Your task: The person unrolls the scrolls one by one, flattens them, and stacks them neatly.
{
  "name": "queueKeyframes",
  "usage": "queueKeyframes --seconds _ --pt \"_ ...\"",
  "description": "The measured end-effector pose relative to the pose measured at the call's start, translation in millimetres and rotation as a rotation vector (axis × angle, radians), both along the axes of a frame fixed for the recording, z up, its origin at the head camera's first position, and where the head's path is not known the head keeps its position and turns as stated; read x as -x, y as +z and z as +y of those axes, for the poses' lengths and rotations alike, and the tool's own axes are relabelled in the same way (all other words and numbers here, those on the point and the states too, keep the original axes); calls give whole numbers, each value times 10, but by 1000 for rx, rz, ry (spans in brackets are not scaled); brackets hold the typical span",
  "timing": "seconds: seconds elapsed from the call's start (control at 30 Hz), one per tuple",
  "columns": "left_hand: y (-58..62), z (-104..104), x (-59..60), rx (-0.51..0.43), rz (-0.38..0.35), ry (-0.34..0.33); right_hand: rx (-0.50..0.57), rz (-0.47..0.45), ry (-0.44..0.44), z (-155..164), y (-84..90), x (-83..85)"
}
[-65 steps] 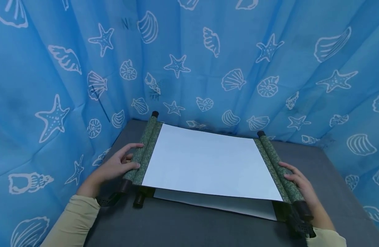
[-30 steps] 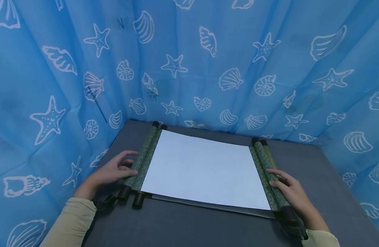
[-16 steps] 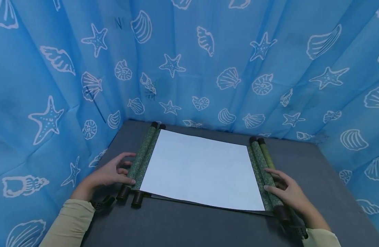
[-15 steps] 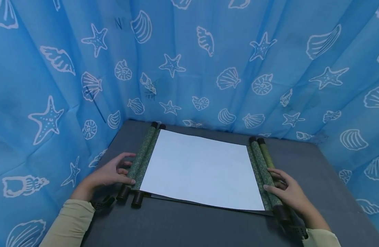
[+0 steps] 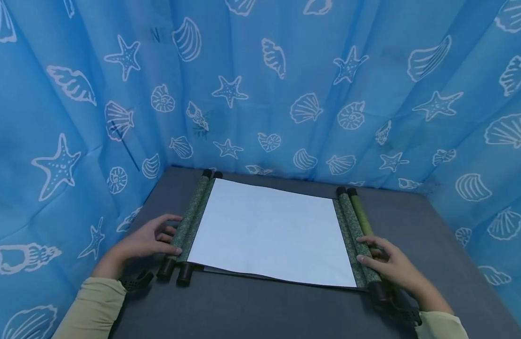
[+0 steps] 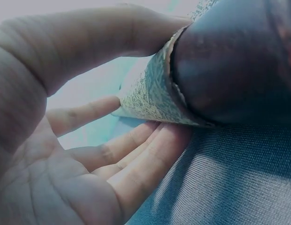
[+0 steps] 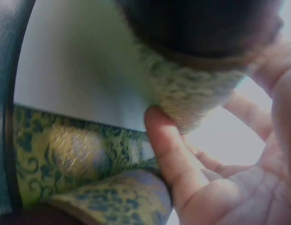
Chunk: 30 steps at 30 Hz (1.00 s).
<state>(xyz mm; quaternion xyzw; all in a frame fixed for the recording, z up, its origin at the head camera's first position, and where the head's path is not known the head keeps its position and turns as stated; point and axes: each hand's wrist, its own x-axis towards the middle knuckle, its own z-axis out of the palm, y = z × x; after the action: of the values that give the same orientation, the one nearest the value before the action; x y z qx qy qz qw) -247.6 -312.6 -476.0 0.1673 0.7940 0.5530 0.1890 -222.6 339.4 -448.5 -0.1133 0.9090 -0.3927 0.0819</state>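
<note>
A hanging scroll with a blank white sheet (image 5: 269, 230) and green mottled borders is spread partly open between its two rollers. My left hand (image 5: 148, 240) grips the left roller (image 5: 193, 207) near its dark end knob (image 6: 234, 61), thumb over the top and fingers curled beneath. My right hand (image 5: 392, 263) holds the right roller (image 5: 354, 230) between thumb and fingers, close to its near knob (image 7: 197, 28). Underneath lies a second scroll, whose yellow-green patterned roller (image 5: 362, 214) shows beside the right one. Most of that lower scroll is hidden by the upper sheet.
A dark grey cloth-covered table (image 5: 252, 310) bears the scrolls. Blue curtains (image 5: 252, 117) with white shell and starfish prints hang behind it and along both sides. Another dark knob (image 5: 184, 274) sticks out at the near left corner, right of the held roller's knob.
Both hands have lowered the upper scroll onto the lower one, narrowing the gap at the near edge. The lower yellow-green roller has come into view at right. Lately the whole view shifts slightly left.
</note>
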Motion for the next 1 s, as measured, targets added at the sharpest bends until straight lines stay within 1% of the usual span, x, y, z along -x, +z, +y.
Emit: queueKeyframes --seconds 0.1,0.2,0.3,0.4,0.43,0.6,0.7,0.87,1.0 --pt "-10 -9 0 1 -9 6 -44 18 35 -15 11 11" --pt "-8 -12 -6 27 -16 25 -73 28 68 -22 17 33" --pt "-2 -12 -11 66 -11 38 -56 14 75 -26 7 44" --pt "1 -5 -5 76 -16 41 -54 10 79 -28 -19 35" --pt "0 -2 -2 88 -9 43 -60 15 79 -26 -31 28" --pt "-7 14 8 145 32 57 -179 93 37 5 -68 -23" --pt "-17 16 9 156 41 67 -226 120 10 25 -61 -35" --pt "-53 7 14 155 62 80 -210 156 16 43 -51 -35" --pt "-74 -11 18 146 66 85 -159 152 41 44 -62 -59"
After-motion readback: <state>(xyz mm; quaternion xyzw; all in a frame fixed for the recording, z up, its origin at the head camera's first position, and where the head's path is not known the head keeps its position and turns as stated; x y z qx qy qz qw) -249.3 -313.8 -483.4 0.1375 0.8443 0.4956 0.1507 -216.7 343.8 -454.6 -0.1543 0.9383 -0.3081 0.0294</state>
